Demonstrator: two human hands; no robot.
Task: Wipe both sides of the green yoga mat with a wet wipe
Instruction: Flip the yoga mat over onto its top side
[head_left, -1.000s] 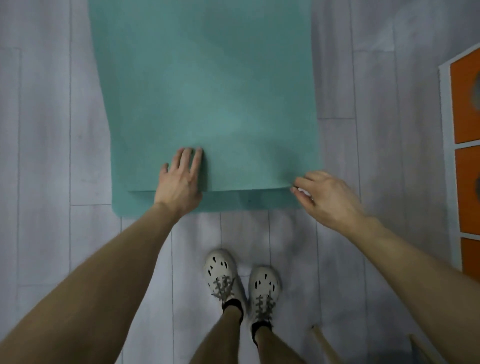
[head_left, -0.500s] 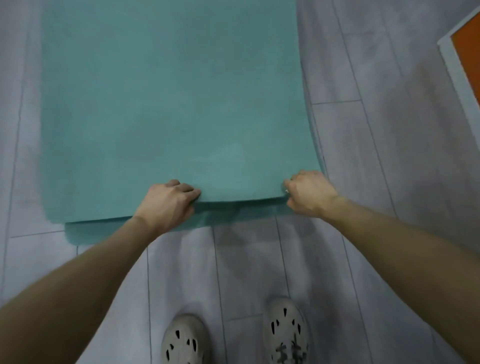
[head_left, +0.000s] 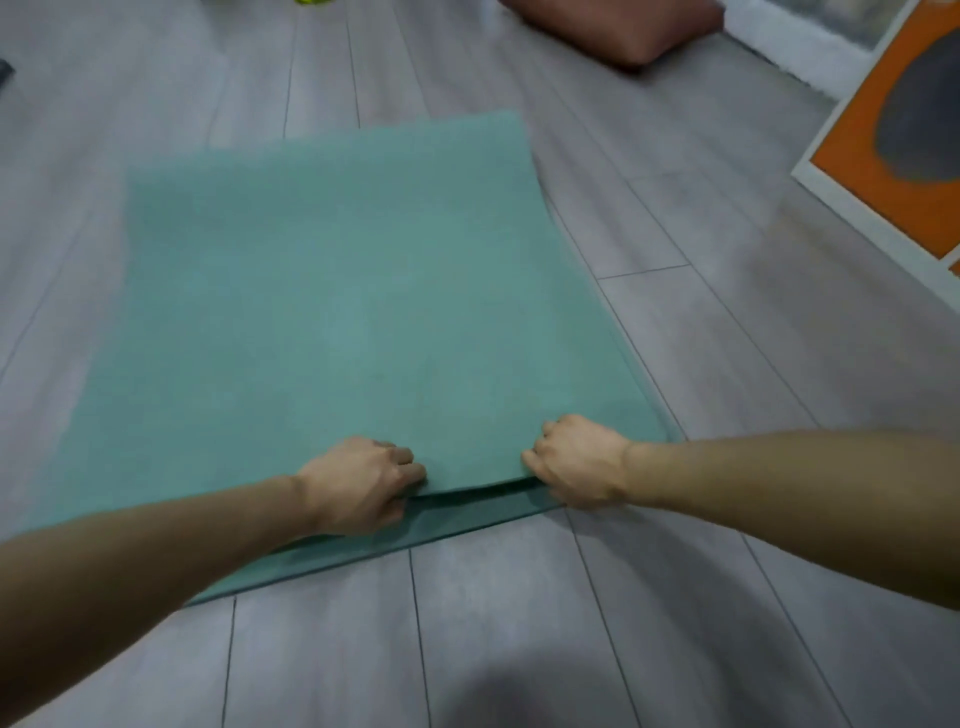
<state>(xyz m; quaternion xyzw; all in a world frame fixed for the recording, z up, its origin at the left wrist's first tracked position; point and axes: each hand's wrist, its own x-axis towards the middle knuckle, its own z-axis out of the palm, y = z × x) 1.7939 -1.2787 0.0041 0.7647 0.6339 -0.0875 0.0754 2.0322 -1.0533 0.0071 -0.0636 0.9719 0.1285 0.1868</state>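
Holding the near edge of the top layer of the soft green yoga mat (head_left: 337, 312) with both hands. Left hand (head_left: 363, 483) curled tight on that edge, near the middle. Right hand (head_left: 576, 462) curled on the same edge, nearer the right side. Likely step: opening or turning the mat to reach the other side.

Lift both hands together, at the same height. Pull slow and even, keeping the edge straight. Pinch the top layer only, not the bottom one. Lay down flat, with no bumps or wrinkles.

Folded in two, lying flat on the grey wood floor (head_left: 675, 623), right in front of the arms. Top layer a bit short of the bottom layer at the near side. Plain green all over, soft and bendy by the look. No wet wipe to be seen; maybe hidden in a fist, hard to tell.
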